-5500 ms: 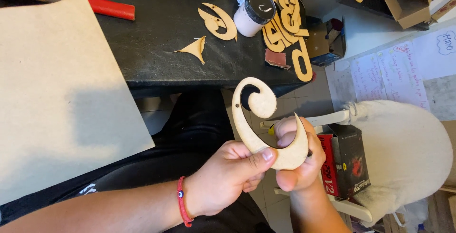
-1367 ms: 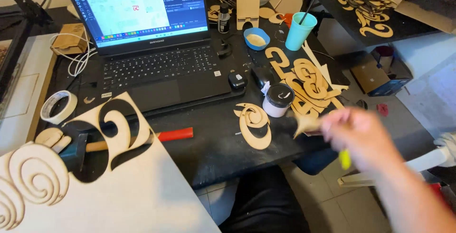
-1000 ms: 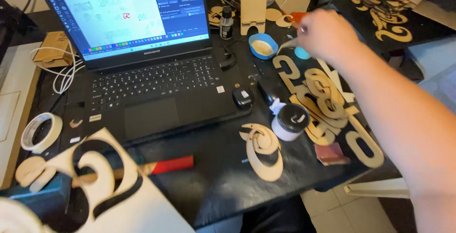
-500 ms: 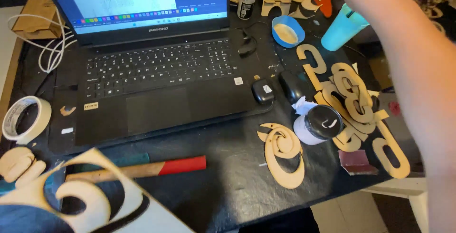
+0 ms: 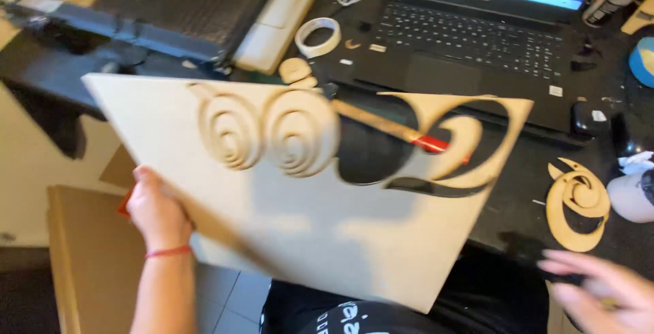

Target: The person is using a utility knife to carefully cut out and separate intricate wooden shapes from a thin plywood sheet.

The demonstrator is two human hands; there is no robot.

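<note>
Dark and crowded, the counter (image 5: 518,198) stretches ahead of me, and over its near edge I hold a large pale wooden board (image 5: 286,218). It is tilted, its far corner lying over the counter and its near part hanging out above my lap. Two carved spirals (image 5: 269,133) sit side by side on its upper part, and a big curling shape is cut out of its right end, so the dark surface shows through.

My left hand (image 5: 158,211) grips the board's left edge, fingers curled around and under it, a red band at the wrist. My right hand (image 5: 599,290) is low at the right, blurred, fingers loosely spread and holding nothing that I can make out, apart from the board.

Through the cut-out I see a wooden stick with a red end (image 5: 395,130) lying on the counter. Right of the board lies a small swirled wooden cutout (image 5: 578,204), with a white jar (image 5: 633,194) just beside it. Farther back sit an open laptop (image 5: 477,34) and, to its left, a roll of white tape (image 5: 318,36).
</note>
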